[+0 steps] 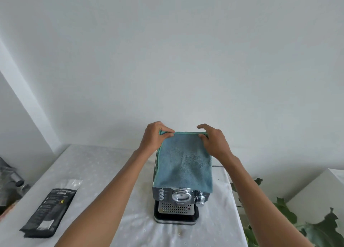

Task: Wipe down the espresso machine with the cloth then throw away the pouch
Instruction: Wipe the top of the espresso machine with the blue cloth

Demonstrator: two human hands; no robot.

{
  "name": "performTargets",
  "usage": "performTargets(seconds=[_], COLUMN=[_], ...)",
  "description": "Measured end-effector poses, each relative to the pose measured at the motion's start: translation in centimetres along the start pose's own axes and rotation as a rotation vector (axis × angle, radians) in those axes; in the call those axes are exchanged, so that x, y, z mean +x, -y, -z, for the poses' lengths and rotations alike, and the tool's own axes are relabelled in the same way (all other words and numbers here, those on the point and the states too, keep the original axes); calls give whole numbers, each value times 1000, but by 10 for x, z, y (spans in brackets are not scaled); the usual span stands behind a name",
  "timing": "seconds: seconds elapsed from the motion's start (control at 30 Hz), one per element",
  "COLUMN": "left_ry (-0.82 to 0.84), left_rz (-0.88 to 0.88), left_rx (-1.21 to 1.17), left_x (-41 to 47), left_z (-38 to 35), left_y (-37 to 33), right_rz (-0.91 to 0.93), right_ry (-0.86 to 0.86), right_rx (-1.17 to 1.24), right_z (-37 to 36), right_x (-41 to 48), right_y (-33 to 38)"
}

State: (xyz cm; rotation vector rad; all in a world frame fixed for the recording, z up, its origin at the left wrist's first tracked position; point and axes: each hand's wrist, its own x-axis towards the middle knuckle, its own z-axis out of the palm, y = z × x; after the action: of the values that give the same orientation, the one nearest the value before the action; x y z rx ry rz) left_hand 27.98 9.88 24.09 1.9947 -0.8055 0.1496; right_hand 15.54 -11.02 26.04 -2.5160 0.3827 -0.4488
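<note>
Two bare hands pinched the far corners of a blue cloth — left hand and right hand closed on its edge. Beneath the fingers it draped over the espresso machine. A black pouch lay well left of them on the table.

A folded blue microfibre cloth lies draped over the top of the espresso machine; the left hand pinches its far left corner, the right hand its far right corner; a black pouch lies flat on the tabletop, well to the left; green leaves show at lower right.
</note>
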Motion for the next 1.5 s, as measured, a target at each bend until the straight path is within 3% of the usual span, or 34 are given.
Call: performTargets(seconds=[0.2, 0.3, 0.37, 0.47, 0.73, 1.03, 1.23, 1.43, 1.5], left_ry=[32, -90, -87, 34, 163, 92, 78, 91, 98], left_rz=[96, 145, 211, 360, 585, 653, 657, 663, 663], left_rx=[8, -38, -119, -338, -857, -1040, -1051, -1135, -1149], left_x=[17, -6, -36, -76, -74, -78, -83, -82, -81], left_z=[-14, -7, -4, -12, -33, -47, -50, -46, -46], left_y=[38, 52, 58, 62, 50, 58, 56, 53, 54], right_rz=[-126, 50, 191, 206, 214, 282, 149, 310, 275], right_ry=[-1, -107, 53, 332, 419, 507, 442, 487, 484], right_rx=[-80, -201, -206, -258, -473, -504, -489, -473, -454], right_z=[-29, -52, -70, -92, -112, -96, -109, -93, -85], right_x=[23, -4, -27, -41, -27, -38, -33, -49, -49], right_y=[-7, 3, 14, 23, 45, 33, 41, 33, 22])
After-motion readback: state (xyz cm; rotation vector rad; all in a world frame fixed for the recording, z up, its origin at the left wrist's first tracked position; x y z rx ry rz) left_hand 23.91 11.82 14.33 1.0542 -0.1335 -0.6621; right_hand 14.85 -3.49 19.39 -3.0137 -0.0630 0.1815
